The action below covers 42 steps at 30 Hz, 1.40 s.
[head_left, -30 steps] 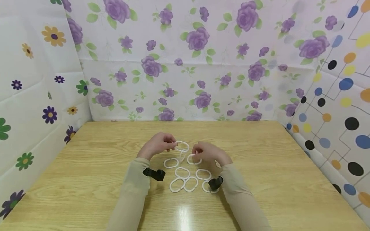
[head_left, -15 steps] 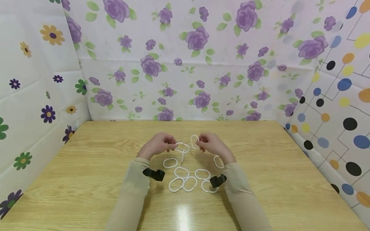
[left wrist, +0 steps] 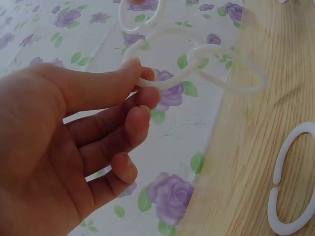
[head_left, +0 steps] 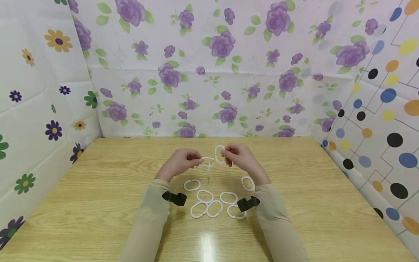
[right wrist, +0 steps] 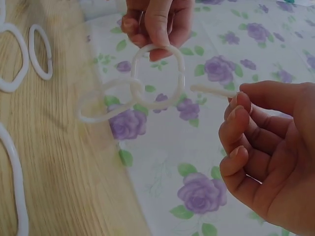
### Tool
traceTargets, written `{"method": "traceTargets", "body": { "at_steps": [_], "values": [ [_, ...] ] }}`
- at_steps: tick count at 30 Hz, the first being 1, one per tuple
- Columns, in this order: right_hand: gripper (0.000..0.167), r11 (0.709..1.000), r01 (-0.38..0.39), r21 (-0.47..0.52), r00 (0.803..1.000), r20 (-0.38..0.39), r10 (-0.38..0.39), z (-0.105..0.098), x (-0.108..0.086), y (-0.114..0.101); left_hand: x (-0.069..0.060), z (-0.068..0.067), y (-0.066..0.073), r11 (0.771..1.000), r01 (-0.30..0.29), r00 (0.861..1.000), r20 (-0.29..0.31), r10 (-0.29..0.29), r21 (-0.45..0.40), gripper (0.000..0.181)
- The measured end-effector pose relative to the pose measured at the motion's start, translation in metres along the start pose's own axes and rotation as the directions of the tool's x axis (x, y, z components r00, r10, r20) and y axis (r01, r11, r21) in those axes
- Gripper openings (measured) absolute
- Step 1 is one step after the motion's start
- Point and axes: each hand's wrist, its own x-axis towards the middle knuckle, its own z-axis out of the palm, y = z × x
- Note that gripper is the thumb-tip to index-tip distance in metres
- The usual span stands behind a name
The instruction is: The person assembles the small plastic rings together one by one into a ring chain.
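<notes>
The head view faces forward and down across the desk (head_left: 104, 203) from above, while the wrist views look from close beside the fingers (left wrist: 110, 141) toward the flowered cloth (right wrist: 202, 147), all three sharing two linked white rings (right wrist: 138, 87).

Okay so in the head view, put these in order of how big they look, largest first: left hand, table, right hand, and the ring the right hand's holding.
1. Table
2. Left hand and right hand, too alike to rank
3. Ring, partly covered by fingers
</notes>
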Motion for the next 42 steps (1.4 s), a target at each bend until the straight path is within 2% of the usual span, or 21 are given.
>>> {"method": "traceTargets", "body": {
  "at_steps": [6, 12, 18, 28, 42],
  "values": [
    [0.024, 0.999, -0.013, 0.039, 0.998, 0.054, 0.011, 0.004, 0.002, 0.000, 0.001, 0.002, 0.001, 1.000, -0.015, 1.000, -0.016, 0.015, 0.007, 0.018],
    [0.022, 0.999, -0.024, 0.045, 0.997, 0.068, 0.021, 0.006, 0.003, 0.004, 0.001, 0.001, 0.002, 0.999, -0.037, 0.999, -0.017, 0.037, 0.002, 0.020],
    [0.025, 0.999, -0.012, 0.052, 0.996, 0.091, 0.007, 0.008, 0.002, 0.004, 0.001, 0.002, 0.001, 0.998, -0.065, 0.998, -0.009, 0.066, 0.015, 0.018],
    [0.018, 0.999, 0.025, 0.038, 0.994, 0.106, -0.029, 0.012, 0.002, 0.004, 0.001, 0.003, 0.006, 0.995, -0.096, 0.995, -0.003, 0.097, 0.025, 0.015],
    [0.008, 0.999, 0.042, 0.034, 0.992, 0.115, -0.046, 0.012, 0.006, 0.005, 0.004, 0.007, 0.009, 0.999, -0.034, 0.999, -0.012, 0.033, -0.021, 0.013]
  ]
}}
